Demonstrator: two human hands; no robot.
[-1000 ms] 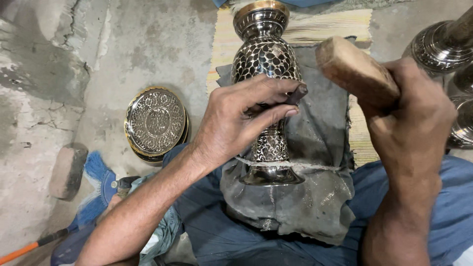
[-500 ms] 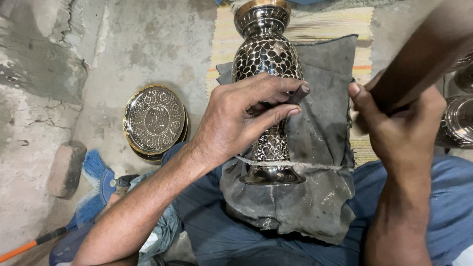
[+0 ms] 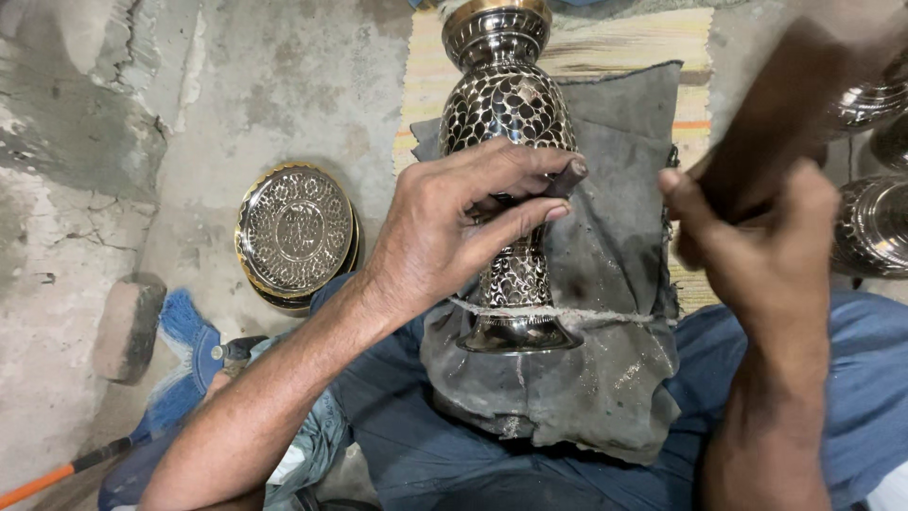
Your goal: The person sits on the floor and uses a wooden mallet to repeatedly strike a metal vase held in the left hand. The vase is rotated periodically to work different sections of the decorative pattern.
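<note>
An engraved black-and-silver metal vase (image 3: 506, 104) lies on a grey cloth pad (image 3: 605, 378) across my lap, its mouth pointing away from me. My left hand (image 3: 454, 227) rests on the vase's body and pinches a small dark chisel (image 3: 566, 176) between thumb and fingers, tip against the metal. My right hand (image 3: 757, 255) is raised at the right, closed around the handle of a wooden mallet (image 3: 804, 104), which is blurred and lifted toward the upper right. A string crosses the pad near the vase's foot.
Engraved round metal plates (image 3: 295, 232) are stacked on the concrete floor at the left. More metal vessels (image 3: 875, 222) stand at the right edge. A striped mat (image 3: 615, 43) lies under the vase. A stone block (image 3: 128, 326), a blue brush and an orange-handled tool lie at the lower left.
The mallet has swung up from beside the left hand toward the upper right, the right hand rising with it. The left hand, chisel and vase have stayed still.
</note>
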